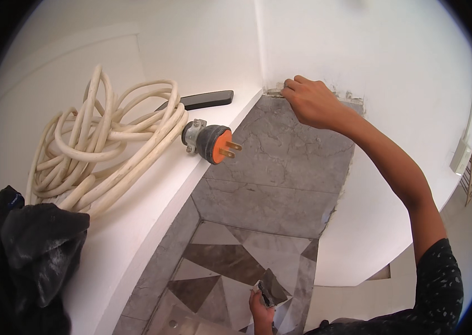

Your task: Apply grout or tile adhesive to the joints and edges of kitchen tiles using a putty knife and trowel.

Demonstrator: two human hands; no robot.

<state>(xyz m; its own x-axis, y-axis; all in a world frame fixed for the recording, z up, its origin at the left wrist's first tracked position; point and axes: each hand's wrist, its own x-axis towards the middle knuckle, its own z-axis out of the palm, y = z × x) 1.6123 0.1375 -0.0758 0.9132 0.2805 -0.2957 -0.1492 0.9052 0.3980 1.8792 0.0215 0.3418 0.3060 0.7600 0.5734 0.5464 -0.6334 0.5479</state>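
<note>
plaster (353, 100) shows chipped and ragged along the top edge of the grey marbled wall tiles (272, 159), and the right hand (314, 105) is up at the left part of that edge, fingers curled and bent down to the seam; whether they pinch anything i cannot tell. the two hands are well apart: the left hand (261, 312) is low in view over the floor tiles (227, 262), which are patterned with grey, brown and pale triangles, and it is closed around a flat dark grey piece (272, 289) with a pale edge, its exact kind unclear. to the left, a white ledge (135, 245) carries a thick cream power cable (102, 139) in loose loops, its black and orange plug (213, 144) jutting past the ledge's edge with metal prongs outward. a black handle-like bar (208, 100) lies behind, partly covered by the loops, and a dusty black cloth (46, 240) is bunched at the cable's near end. a dark speckled sleeve (440, 279) covers the right upper arm
</note>
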